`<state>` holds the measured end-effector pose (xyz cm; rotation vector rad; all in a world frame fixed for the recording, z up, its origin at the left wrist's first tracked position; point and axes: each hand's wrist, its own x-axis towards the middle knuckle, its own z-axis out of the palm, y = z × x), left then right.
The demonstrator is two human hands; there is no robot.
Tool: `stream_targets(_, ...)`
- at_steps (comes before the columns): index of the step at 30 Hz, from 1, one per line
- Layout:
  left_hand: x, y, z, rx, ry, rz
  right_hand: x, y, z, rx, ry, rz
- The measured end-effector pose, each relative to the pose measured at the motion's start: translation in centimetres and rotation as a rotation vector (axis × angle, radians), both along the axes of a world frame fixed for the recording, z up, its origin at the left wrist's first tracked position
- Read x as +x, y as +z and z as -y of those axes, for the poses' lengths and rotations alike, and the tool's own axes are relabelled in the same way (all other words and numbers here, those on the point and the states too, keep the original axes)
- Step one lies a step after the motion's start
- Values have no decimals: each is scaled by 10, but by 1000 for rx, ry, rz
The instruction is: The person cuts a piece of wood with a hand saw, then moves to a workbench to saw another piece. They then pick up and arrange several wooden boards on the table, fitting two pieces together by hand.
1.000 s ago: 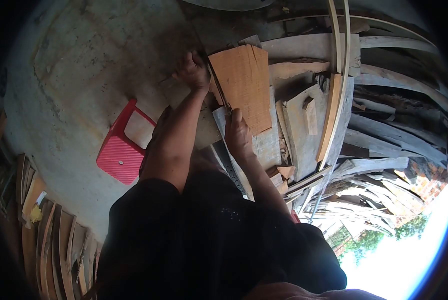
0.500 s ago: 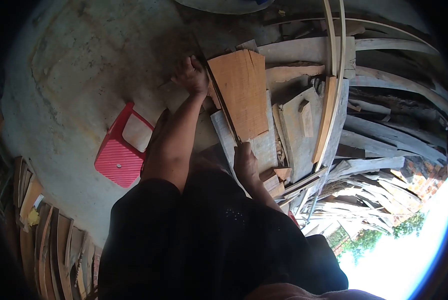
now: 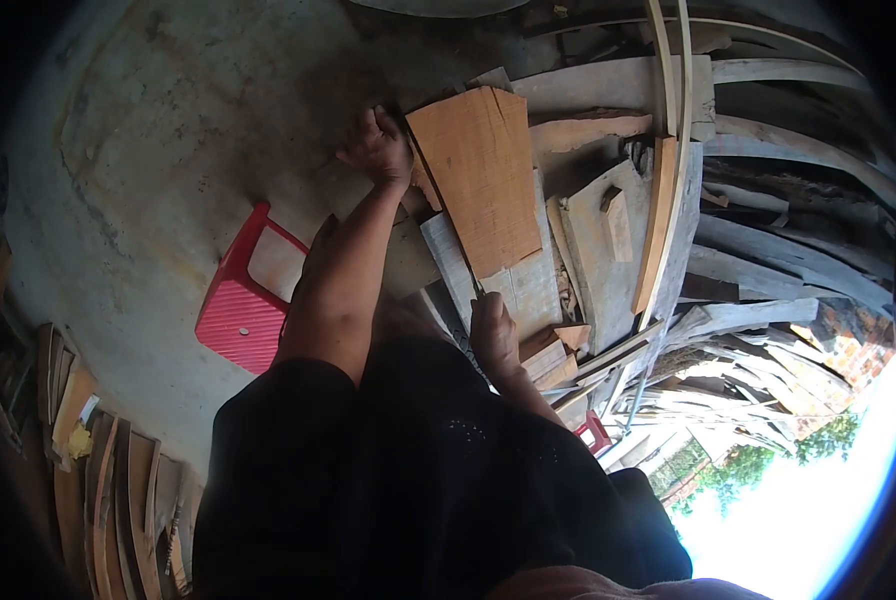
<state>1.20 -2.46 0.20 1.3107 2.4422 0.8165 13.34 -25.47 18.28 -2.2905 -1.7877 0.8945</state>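
Note:
A flat orange-brown board (image 3: pixel 478 180), wider at its far end, lies on grey planks (image 3: pixel 526 292) in front of me. Along its left edge runs a long, thin, dark strip-like tool (image 3: pixel 434 187). My right hand (image 3: pixel 493 325) is closed round the tool's near end, just below the board's near corner. Beside the far left corner of the board, my left hand (image 3: pixel 378 148) has its fingers curled, close against the strip's far part; what lies inside its grip is hidden.
A red plastic stool (image 3: pixel 240 325) stands on the concrete floor at left. Long pale battens (image 3: pixel 658 225) cross the planks on the right, with stacked timber (image 3: pixel 778 255) beyond. More boards (image 3: pixel 118 490) lean at lower left. Small wood offcuts (image 3: pixel 571 336) lie near my right hand.
The strip's far end, which stuck out past my left hand, no longer shows there. The board appears slightly higher and further left. Both hands stay nearly in place.

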Motion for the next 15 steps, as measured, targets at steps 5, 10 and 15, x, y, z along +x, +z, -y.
stream_targets(5,-1,-1,5,8,-22,10,-31,-57,-102,15,72,14)
stream_targets(10,-2,-3,-1,-26,-13,40,-23,-33,-85,4,51,27)
stream_targets(15,-1,-8,2,12,-25,1,5,-2,7,-75,-64,29)
